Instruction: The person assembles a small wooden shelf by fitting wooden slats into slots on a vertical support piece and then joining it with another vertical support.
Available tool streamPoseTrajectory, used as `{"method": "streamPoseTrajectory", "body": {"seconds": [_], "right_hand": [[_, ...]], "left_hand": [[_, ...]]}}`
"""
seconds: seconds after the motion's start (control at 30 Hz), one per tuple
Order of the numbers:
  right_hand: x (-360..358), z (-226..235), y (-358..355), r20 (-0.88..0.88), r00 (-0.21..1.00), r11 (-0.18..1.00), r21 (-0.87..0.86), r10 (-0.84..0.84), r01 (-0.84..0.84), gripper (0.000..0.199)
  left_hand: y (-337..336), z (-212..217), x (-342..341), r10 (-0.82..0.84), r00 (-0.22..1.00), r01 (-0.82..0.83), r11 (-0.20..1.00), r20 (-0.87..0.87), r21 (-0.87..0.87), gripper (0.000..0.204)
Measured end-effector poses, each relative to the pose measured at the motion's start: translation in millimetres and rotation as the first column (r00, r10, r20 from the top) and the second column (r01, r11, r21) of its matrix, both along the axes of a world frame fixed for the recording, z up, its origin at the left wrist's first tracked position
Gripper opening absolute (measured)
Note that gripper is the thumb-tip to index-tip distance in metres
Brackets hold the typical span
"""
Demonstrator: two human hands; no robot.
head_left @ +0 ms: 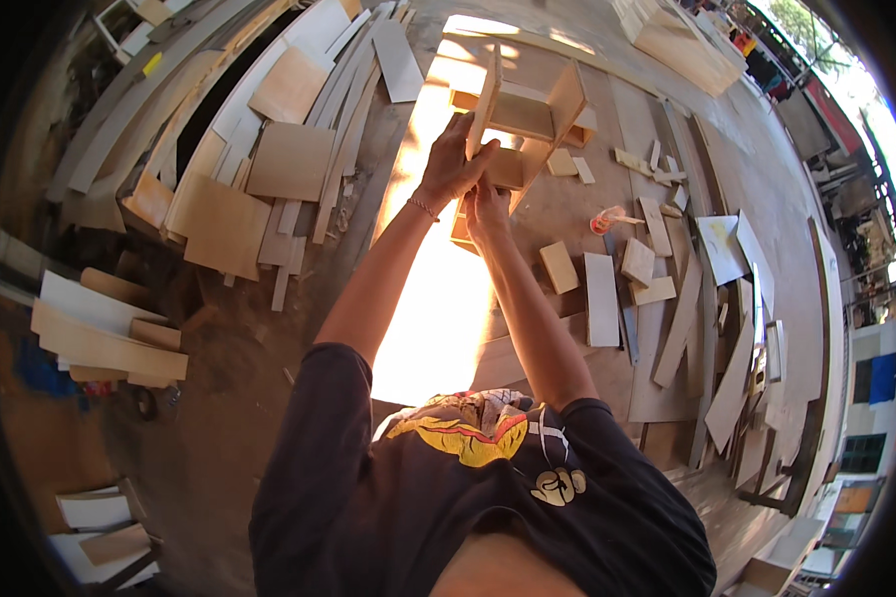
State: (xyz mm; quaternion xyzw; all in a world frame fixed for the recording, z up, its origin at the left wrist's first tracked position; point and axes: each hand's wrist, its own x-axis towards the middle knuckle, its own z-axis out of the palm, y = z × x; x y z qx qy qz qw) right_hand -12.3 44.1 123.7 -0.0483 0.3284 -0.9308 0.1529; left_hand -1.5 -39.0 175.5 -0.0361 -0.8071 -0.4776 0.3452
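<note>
Head view: a plywood frame (528,124) of upright panels and short shelves is seen standing on the sunlit bench (438,298), straight ahead of the person. Its open compartments are seen to hold nothing. The left hand (455,159) is closed around the lower edge of the near upright panel (486,104), fingers wrapped over the board. The right hand (486,211) is placed just below it, against the frame's lower part; whether its fingers are gripping cannot be told. A glue bottle (604,221) is noted lying to the right of the frame, apart from both hands. Small offcuts (607,289) are spread beside it. Larger boards (289,159) are stacked to the left of the bench.
</note>
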Motion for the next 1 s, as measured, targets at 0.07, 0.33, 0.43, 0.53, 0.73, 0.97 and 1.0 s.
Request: {"method": "streamPoseTrajectory", "body": {"seconds": [0.07,0.33,0.43,0.53,0.73,0.97,1.0], "right_hand": [[-2,-3,3,-0.025,0.999,0.999,0.015,0.048,-0.048,0.035],[-9,-2,14,0.136,0.991,1.0,-0.008,-0.017,0.018,0.053],[-15,-4,16,0.163,0.986,1.0,-0.007,-0.021,0.023,0.059],[-15,-4,14,0.177,0.984,1.0,-0.015,-0.024,0.027,0.06],[-11,0,10,0.126,0.992,1.0,0.01,0.009,-0.01,0.054],[-9,3,9,0.107,0.994,0.999,0.034,0.007,-0.011,0.048],[-7,5,8,0.112,0.994,0.999,0.031,0.011,-0.015,0.048]], "left_hand": [[2,0,0,0.014,1.0,-0.014,1.0,-0.008,-0.004,0.047],[12,3,-3,0.032,0.999,-0.033,0.999,-0.017,-0.04,0.049],[13,0,-5,0.041,0.999,-0.042,0.998,-0.018,-0.048,0.049],[12,-1,-7,0.061,0.998,-0.062,0.996,-0.022,-0.06,0.049],[4,-5,-3,0.068,0.997,-0.069,0.997,-0.03,-0.036,0.044],[4,-4,0,0.097,0.994,-0.098,0.995,-0.055,-0.024,0.043],[3,-5,1,0.093,0.994,-0.094,0.995,-0.057,-0.02,0.043]]}}
